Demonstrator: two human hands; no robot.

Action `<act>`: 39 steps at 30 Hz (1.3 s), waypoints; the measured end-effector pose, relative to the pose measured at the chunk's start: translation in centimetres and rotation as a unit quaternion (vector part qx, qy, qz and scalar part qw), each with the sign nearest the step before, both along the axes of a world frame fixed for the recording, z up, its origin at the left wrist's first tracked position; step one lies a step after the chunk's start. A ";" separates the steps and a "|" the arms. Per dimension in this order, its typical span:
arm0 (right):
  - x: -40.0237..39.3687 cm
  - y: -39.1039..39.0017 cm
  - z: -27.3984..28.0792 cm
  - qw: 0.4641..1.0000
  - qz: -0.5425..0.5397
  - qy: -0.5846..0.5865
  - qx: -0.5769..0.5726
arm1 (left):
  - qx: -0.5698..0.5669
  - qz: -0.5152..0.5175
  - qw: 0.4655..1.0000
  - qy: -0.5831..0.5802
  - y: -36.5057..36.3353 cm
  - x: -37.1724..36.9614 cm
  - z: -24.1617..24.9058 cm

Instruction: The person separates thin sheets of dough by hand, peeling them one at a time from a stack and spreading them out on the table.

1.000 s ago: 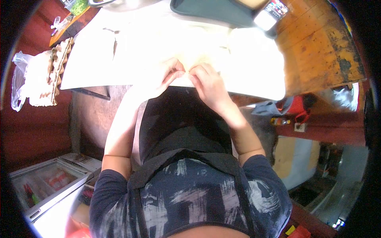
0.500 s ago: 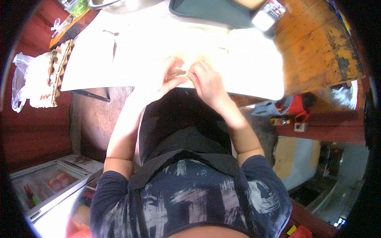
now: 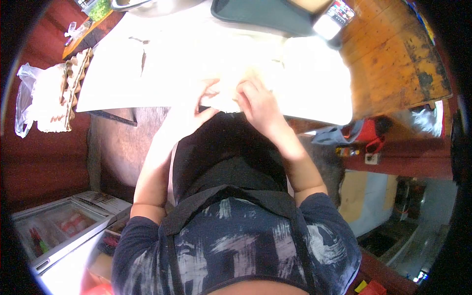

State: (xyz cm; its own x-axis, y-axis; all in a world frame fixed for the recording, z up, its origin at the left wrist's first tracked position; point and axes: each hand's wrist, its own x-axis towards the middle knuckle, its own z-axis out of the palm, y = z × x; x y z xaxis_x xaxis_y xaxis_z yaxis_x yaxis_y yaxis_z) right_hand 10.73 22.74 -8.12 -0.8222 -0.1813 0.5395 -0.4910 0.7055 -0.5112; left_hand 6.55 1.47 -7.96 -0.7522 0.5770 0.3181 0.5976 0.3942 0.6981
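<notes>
My left hand (image 3: 196,110) is at the front edge of the glaring white work surface (image 3: 314,93), its thumb and fingers apart with nothing visible between them. To its right, my right hand (image 3: 256,101) has its fingers curled together in a pinch. Pale material, perhaps dough or a thin sheet, seems to lie at those fingertips, but the glare washes it out and I cannot make out what it is. A dark torn-looking mark (image 3: 144,56) shows on the white surface at the left.
Egg cartons (image 3: 61,96) and a plastic bag (image 3: 25,101) stand at the left edge. A dark tray (image 3: 260,17), a metal bowl (image 3: 162,6) and a phone-like device (image 3: 334,19) lie at the back. A wooden table (image 3: 393,59) extends right.
My left hand has opened wider and shifted slightly left and down, away from my right hand. My right hand stays pinched in nearly the same place.
</notes>
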 end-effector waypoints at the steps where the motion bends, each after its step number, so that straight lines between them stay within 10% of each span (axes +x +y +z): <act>1: 0.0 0.2 0.0 0.999 0.029 0.026 0.005 | -0.024 0.016 0.999 0.025 -0.5 -0.2 -0.2; 12: -1.2 -1.2 0.2 0.988 0.064 0.092 0.108 | 0.214 0.096 0.972 0.020 0.1 2.3 -1.6; 16: -1.1 -2.2 1.2 0.996 0.040 0.071 -0.020 | 0.179 0.150 0.919 -0.318 0.8 4.5 0.2; 18: -0.9 -3.2 1.3 0.997 0.042 0.043 -0.057 | 0.310 0.134 0.904 -0.263 1.6 4.7 -0.1; 39: -2.3 -4.4 -1.6 0.967 0.004 -0.055 -0.250 | 0.306 0.102 0.925 -0.201 0.5 2.4 -3.2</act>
